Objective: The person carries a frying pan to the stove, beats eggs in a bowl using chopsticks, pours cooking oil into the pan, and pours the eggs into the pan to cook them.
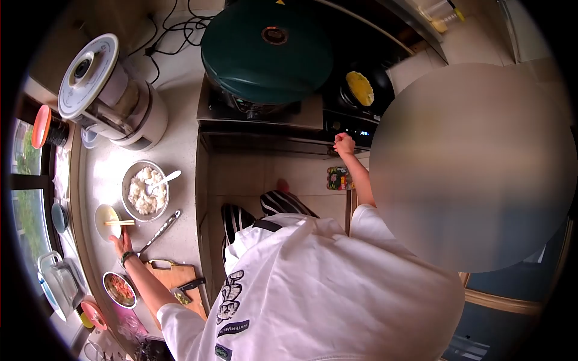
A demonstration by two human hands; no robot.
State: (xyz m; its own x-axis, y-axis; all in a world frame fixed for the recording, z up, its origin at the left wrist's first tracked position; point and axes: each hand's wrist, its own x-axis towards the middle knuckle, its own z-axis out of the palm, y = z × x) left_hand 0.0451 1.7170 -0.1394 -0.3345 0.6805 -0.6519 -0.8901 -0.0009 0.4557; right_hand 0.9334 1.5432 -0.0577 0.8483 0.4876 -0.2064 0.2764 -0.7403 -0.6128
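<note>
My left hand (123, 243) grips the near rim of a small pale bowl (103, 218) on the left counter, with chopsticks (120, 222) lying across it. Close by is a metal bowl of white rice (145, 191) with a white spoon (171, 177) in it. On the right, my right hand (344, 144) is closed at the front panel of the stove (355, 129); what its fingers hold, if anything, is hidden. Behind it a yellow egg sheet (360, 89) lies in a dark frying pan (382, 90).
A big green round-lidded appliance (268, 60) covers the stove's left part. A steamer-like appliance (132, 108) stands at the counter's back. Nearer are a slotted utensil (161, 231), a cutting board (165, 274) with a knife (191, 285), and a bowl of chopped red food (120, 290).
</note>
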